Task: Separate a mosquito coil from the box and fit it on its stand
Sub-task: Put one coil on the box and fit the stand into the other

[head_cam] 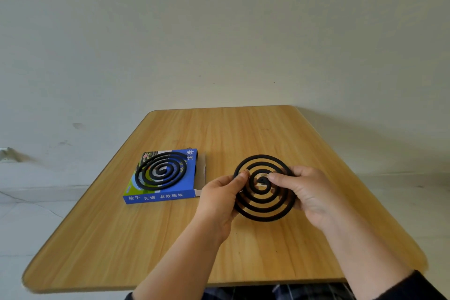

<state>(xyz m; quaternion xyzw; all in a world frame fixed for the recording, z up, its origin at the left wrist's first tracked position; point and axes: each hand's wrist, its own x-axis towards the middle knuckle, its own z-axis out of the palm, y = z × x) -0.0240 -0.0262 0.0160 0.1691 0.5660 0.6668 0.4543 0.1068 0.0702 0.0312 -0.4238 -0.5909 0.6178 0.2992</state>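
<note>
A person sits at a light wooden table with rounded corners [170, 238], seen from a camera on their head, both bare hands raised a little above the tabletop. Between the hands is a black spiral mosquito coil [265, 212], a flat disc of brittle pressed material, tilted so its face looks up toward the viewer. The left hand [219, 200] pinches the coil's left rim, thumb on top and fingers underneath. The right hand [309, 195] grips the right side, its thumb lying across the rings with the tip touching the dark centre of the spiral. Pale shapes show through the gaps near the centre; whether these are fingers or a metal stand cannot be told, and no stand is clearly visible anywhere. The move ahead likely turns on that centre: it lies directly under the right thumb, nearer the right hand than the left, and the disc has no long axis, so only the middle slot matters for seating it. To the left, well apart from the hands, a flat blue cardboard box with white Chinese lettering [160, 197] rests on the table, with a second black coil [160, 170] lying flat on its top. Counted: two coils, one box, two hands, one table.
</note>
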